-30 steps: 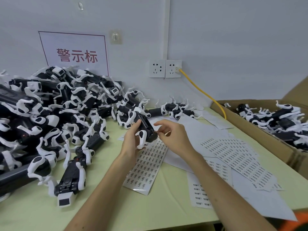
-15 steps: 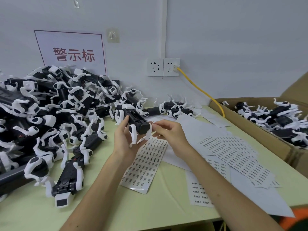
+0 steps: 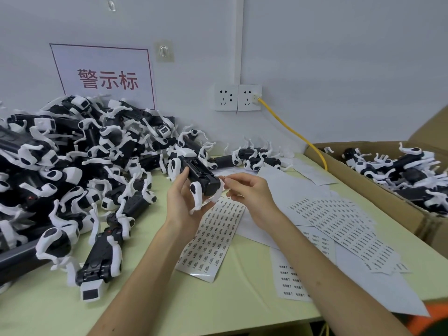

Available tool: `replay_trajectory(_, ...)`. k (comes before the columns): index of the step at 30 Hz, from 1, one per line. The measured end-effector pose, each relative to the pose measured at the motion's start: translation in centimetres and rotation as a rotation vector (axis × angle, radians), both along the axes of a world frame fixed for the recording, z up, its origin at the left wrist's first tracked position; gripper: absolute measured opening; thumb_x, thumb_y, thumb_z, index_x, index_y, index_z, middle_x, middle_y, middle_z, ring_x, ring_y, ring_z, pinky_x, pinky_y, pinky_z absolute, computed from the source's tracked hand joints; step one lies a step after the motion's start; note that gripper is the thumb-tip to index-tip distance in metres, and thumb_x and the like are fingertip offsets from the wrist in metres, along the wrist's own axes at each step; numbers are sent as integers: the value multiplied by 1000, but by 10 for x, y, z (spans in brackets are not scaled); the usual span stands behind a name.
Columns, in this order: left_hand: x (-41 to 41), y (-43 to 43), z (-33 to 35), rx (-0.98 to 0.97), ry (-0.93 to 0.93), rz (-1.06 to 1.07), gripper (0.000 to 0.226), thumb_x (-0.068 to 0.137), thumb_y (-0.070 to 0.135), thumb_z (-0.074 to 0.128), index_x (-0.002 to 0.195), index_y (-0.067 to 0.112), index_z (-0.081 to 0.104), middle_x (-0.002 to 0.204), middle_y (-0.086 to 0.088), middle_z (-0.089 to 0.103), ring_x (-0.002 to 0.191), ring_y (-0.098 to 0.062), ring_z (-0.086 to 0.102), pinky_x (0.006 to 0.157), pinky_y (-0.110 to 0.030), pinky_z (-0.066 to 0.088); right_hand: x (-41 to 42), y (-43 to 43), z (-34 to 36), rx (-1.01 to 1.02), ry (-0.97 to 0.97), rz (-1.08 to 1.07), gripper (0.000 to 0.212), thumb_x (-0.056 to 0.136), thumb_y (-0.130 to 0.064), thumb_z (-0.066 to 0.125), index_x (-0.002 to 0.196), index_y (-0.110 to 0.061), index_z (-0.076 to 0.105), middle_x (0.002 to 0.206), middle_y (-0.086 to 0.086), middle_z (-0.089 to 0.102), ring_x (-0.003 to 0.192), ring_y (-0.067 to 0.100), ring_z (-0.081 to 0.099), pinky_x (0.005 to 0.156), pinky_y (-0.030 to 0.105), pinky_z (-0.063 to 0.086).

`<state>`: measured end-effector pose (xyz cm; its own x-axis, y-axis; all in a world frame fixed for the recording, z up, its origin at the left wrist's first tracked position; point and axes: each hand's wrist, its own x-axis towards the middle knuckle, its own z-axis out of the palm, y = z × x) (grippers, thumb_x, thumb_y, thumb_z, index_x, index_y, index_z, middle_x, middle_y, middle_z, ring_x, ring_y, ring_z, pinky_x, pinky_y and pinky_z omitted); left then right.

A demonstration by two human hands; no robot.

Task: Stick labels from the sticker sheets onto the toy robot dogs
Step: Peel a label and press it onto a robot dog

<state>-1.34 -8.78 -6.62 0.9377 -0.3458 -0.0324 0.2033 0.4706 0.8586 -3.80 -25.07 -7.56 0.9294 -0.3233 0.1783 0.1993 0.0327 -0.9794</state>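
Note:
My left hand (image 3: 180,203) grips a black-and-white toy robot dog (image 3: 198,177), belly side up, above the table. Right beside the dog's near end, my right hand (image 3: 247,192) pinches a tiny label (image 3: 224,178) between thumb and forefinger. Under both hands lies a long sticker sheet (image 3: 212,238) with rows of small printed labels. More sticker sheets (image 3: 339,226) are spread to the right.
A big heap of robot dogs (image 3: 72,170) covers the left of the pale green table (image 3: 218,306). A cardboard box (image 3: 378,190) at the right holds more dogs. A yellow cable (image 3: 291,132) runs from the wall sockets down behind the box.
My left hand has lifted and turned the dog slightly up and left. The fingertips of my right hand have come close to the dog's near end with the label.

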Motion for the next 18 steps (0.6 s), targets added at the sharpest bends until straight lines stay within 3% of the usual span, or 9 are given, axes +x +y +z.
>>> replay_trajectory(6,0,0,0,18,-24,0,62,100,53,50,134,4,65,126,-14,73,101,-23,72,90,-38,50,-1,2,2,14,14,24,8,92,-13,74,98,-8,77,86,7,73,69,13,66,74,26,55)
replay_trajectory(12,5,-2,-5,2,-70,-29,45,101,47,51,86,22,85,107,-7,79,91,-18,77,75,-32,58,-2,2,2,51,14,59,15,95,-12,70,89,-20,81,83,1,74,68,13,64,72,25,52)
replay_trajectory(18,2,-3,-2,-10,-115,-55,42,103,43,48,109,11,74,112,-11,78,93,-21,77,67,-25,60,-3,3,3,62,24,77,23,96,-13,69,83,-25,83,83,1,72,65,10,62,68,22,51)
